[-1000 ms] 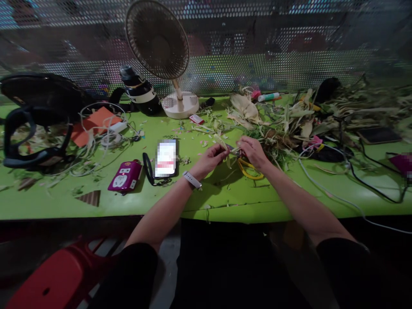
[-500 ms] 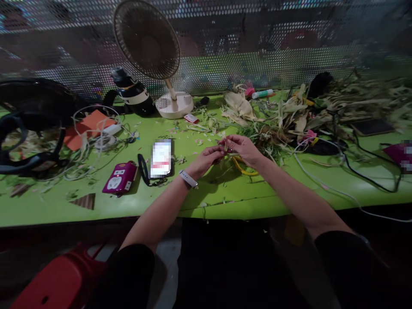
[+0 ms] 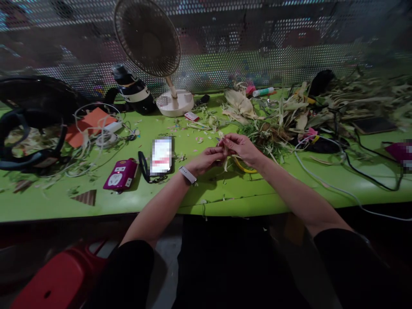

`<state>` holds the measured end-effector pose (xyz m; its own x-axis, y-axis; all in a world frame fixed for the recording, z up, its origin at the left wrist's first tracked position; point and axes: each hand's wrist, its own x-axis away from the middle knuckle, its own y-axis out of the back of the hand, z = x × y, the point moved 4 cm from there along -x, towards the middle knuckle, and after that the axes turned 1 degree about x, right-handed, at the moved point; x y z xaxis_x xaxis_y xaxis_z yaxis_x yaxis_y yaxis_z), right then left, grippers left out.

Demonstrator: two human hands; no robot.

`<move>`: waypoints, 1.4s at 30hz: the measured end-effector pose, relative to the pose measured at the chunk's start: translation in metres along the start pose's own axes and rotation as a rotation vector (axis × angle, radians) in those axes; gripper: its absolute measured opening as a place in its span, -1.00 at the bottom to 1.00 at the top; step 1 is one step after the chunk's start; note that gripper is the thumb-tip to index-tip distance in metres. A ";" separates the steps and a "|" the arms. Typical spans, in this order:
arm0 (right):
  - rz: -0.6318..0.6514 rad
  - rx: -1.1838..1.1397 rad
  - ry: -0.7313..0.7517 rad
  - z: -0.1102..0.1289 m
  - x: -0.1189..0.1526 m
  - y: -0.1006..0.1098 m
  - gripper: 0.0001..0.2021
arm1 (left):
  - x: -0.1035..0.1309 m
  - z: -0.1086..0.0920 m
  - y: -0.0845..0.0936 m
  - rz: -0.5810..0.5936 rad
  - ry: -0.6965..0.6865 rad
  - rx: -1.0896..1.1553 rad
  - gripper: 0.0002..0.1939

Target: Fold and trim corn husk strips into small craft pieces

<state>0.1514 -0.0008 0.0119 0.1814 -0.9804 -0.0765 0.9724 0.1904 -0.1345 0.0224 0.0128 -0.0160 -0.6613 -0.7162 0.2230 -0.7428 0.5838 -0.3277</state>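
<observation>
We pinch a pale husk (image 3: pixel 225 165) between our left hand (image 3: pixel 208 159) and right hand (image 3: pixel 242 149), both closed on it above the counter (image 3: pixel 231 186), its long axis seeming to point toward us, with the yellow loop (image 3: pixel 246 171) nearer the right.

Right fingers (image 3: pixel 230 137) now nearer left fingers (image 3: pixel 213 151)

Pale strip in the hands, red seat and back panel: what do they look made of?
Pale strip: probably dried husk or leaf, matte and papery. Red seat: likely moulded plastic, smooth, rounded, softly shiny. Back panel: seemingly metal, greyish, with rows of punched holes.
</observation>
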 end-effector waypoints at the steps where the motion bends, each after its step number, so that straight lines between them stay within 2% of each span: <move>1: 0.002 -0.009 0.004 0.001 0.000 0.001 -0.52 | 0.000 0.001 0.001 -0.003 0.004 0.006 -0.75; 7: 0.007 0.000 0.005 -0.001 -0.001 0.002 -0.53 | -0.001 0.000 0.001 -0.001 -0.091 -0.117 -0.62; 13: 0.006 0.091 0.080 -0.001 0.001 0.001 -0.54 | 0.001 -0.002 -0.001 0.097 -0.039 -0.222 -0.63; 17: 0.018 0.150 0.083 0.007 -0.001 0.005 -0.52 | 0.001 0.000 -0.003 0.112 -0.022 -0.163 -0.65; 19: -0.055 0.234 0.116 0.014 -0.002 0.013 -0.51 | -0.001 0.001 -0.003 0.093 -0.022 -0.095 -0.66; 23: -0.254 0.556 0.202 0.028 0.000 0.028 -0.44 | -0.006 -0.001 0.002 -0.035 -0.104 0.037 -0.63; 26: -0.204 0.772 0.192 0.026 0.001 0.025 -0.41 | -0.008 -0.003 0.004 -0.041 -0.120 0.066 -0.60; 29: -0.157 0.838 0.211 0.022 0.000 0.020 -0.43 | -0.008 -0.003 0.005 -0.034 -0.144 0.060 -0.58; 33: -0.158 0.840 0.230 0.019 -0.003 0.019 -0.45 | -0.009 -0.004 0.005 -0.034 -0.233 -0.053 -0.58; 37: -0.208 0.858 0.312 0.020 -0.004 0.019 -0.45 | -0.011 -0.009 0.005 -0.017 -0.341 -0.199 -0.60; 42: -0.221 0.887 0.309 0.017 -0.006 0.022 -0.37 | -0.013 -0.007 0.001 0.066 -0.267 -0.270 -0.58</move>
<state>0.1745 0.0084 0.0261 0.0580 -0.9089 -0.4130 0.7598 -0.2282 0.6088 0.0292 0.0257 -0.0129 -0.6842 -0.7276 -0.0488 -0.7242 0.6858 -0.0722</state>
